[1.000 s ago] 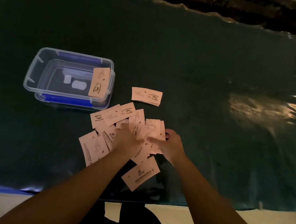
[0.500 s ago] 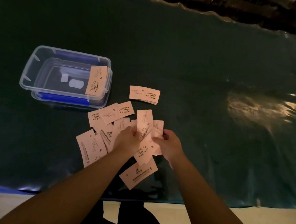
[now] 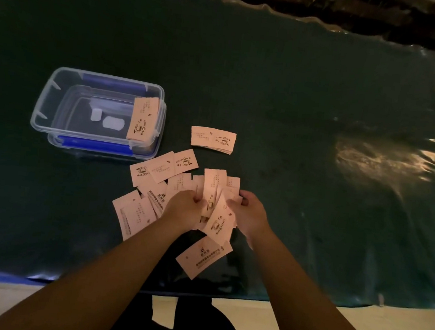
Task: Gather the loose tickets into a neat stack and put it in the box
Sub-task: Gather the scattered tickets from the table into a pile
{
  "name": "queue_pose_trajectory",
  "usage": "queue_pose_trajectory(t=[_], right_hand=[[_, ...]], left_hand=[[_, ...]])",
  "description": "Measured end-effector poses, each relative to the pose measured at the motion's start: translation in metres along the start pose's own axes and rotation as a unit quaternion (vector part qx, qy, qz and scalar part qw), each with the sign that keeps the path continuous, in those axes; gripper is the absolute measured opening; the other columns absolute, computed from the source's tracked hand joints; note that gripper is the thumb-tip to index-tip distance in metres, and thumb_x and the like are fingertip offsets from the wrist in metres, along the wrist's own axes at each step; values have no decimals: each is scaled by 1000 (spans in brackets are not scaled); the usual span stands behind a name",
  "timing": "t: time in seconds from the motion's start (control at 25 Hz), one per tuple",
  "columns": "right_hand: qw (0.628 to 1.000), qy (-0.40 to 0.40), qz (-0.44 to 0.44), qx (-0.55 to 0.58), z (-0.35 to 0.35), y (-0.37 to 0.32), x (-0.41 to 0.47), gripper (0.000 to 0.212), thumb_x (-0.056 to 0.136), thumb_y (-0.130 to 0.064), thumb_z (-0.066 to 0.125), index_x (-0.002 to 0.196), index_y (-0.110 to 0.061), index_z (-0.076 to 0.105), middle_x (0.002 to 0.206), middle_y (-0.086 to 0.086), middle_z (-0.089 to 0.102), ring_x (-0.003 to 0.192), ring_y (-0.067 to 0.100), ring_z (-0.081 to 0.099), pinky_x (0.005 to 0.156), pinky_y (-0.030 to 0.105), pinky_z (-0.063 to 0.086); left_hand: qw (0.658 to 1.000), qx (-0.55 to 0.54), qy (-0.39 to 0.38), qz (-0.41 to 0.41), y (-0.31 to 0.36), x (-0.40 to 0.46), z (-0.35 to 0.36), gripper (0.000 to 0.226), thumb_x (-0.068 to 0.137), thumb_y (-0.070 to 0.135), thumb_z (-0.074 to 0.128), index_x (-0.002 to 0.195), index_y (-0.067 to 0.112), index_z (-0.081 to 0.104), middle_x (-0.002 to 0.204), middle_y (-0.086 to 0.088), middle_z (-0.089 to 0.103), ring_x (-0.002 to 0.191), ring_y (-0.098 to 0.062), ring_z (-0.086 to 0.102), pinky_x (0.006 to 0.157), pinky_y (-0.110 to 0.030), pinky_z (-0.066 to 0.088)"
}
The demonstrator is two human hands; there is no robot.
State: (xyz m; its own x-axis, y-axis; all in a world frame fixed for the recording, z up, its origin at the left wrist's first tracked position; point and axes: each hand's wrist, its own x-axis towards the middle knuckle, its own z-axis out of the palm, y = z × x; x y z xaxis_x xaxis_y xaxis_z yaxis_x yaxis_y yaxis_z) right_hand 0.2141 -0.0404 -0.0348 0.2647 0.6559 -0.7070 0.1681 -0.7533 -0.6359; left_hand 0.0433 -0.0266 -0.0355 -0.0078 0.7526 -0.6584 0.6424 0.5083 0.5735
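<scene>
Several pale pink tickets with coffee-cup prints lie scattered on the dark green cloth, among them a loose ticket (image 3: 163, 169) and another (image 3: 203, 257) near the front edge. My left hand (image 3: 183, 207) and my right hand (image 3: 249, 213) both grip a fanned bunch of tickets (image 3: 217, 207) held between them just above the pile. A small neat stack (image 3: 212, 139) lies apart, farther back. The clear plastic box (image 3: 43, 103) stands at the left with one ticket (image 3: 143, 118) leaning inside its right wall.
The green cloth (image 3: 325, 95) covers the whole table; its front edge runs along the bottom, with pale floor beyond. One ticket (image 3: 163, 311) lies on the floor below the edge. A glare patch shines at the right. The box sits on a blue-edged lid.
My hands have lifted a bunch of tickets from the pile and spread slightly apart, turning the bunch more upright. The box and the separate stack have not moved.
</scene>
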Motion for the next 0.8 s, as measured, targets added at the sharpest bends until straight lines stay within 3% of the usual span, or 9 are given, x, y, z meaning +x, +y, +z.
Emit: queue_pose_trajectory(t=[0.08, 0.16, 0.24, 0.32, 0.4, 0.48, 0.56, 0.68, 0.8], right_hand=[[1000, -3, 7, 13, 1, -2, -1, 47, 102, -18, 67, 148, -23, 54, 129, 3, 71, 103, 20, 75, 77, 37, 63], [999, -8, 17, 31, 4, -4, -2, 56, 100, -15, 71, 151, -25, 51, 137, 4, 69, 107, 23, 74, 86, 44, 64], [999, -9, 26, 44, 7, -6, -2, 63, 96, -12, 75, 152, -27, 49, 138, 3, 68, 104, 22, 75, 80, 44, 65], [999, -8, 30, 45, 8, -9, -2, 64, 95, -13, 76, 151, -30, 48, 134, 2, 69, 97, 19, 76, 67, 37, 63], [998, -5, 33, 43, 10, -10, -1, 65, 95, -14, 76, 152, -30, 48, 135, 2, 68, 97, 20, 76, 69, 39, 65], [998, -4, 38, 41, 12, -12, 2, 66, 95, -15, 76, 153, -29, 47, 138, 4, 66, 103, 23, 75, 83, 46, 65], [998, -12, 46, 39, 12, -15, 3, 65, 96, -16, 76, 153, -29, 47, 138, 4, 66, 104, 23, 74, 87, 47, 64], [998, -21, 39, 34, 13, -17, 4, 54, 96, -19, 76, 145, -26, 54, 121, -1, 69, 99, 20, 72, 75, 39, 60], [999, -25, 26, 25, 12, -17, 6, 40, 94, -20, 77, 130, -26, 60, 108, -7, 69, 93, 14, 70, 65, 32, 52]], left_hand=[[999, 33, 6, 21, 5, -4, 6, 22, 105, 32, 57, 115, 20, 72, 88, 12, 65, 77, -3, 61, 62, -20, 43], [998, 53, 19, 30, 10, -7, 10, 19, 103, 32, 60, 110, 21, 73, 99, 6, 72, 77, -4, 60, 63, -18, 43], [996, 63, 48, 30, 11, -10, 8, 20, 100, 33, 65, 116, 20, 69, 117, -2, 68, 83, -8, 60, 66, -19, 44], [994, 81, 76, 26, 8, -9, 2, 37, 96, 33, 69, 127, 17, 61, 127, -8, 57, 99, -15, 60, 82, -27, 51], [995, 42, 93, 0, 1, -5, -5, 50, 93, 33, 72, 136, 15, 53, 131, -8, 53, 105, -18, 54, 85, -31, 47], [996, -6, 87, -8, -3, -1, -9, 54, 92, 31, 74, 138, 15, 51, 128, -5, 56, 100, -14, 52, 74, -24, 41], [997, -22, 80, -6, -5, 1, -8, 51, 92, 30, 74, 136, 16, 52, 115, 2, 57, 86, -7, 53, 60, -18, 32], [997, -52, 63, -12, -2, 0, -4, 40, 92, 27, 71, 128, 22, 55, 96, 12, 56, 73, -1, 51, 55, -18, 34], [995, -88, 41, -5, 2, -2, 3, 19, 93, 21, 68, 111, 27, 64, 98, 7, 70, 75, 0, 62, 53, -16, 40]])
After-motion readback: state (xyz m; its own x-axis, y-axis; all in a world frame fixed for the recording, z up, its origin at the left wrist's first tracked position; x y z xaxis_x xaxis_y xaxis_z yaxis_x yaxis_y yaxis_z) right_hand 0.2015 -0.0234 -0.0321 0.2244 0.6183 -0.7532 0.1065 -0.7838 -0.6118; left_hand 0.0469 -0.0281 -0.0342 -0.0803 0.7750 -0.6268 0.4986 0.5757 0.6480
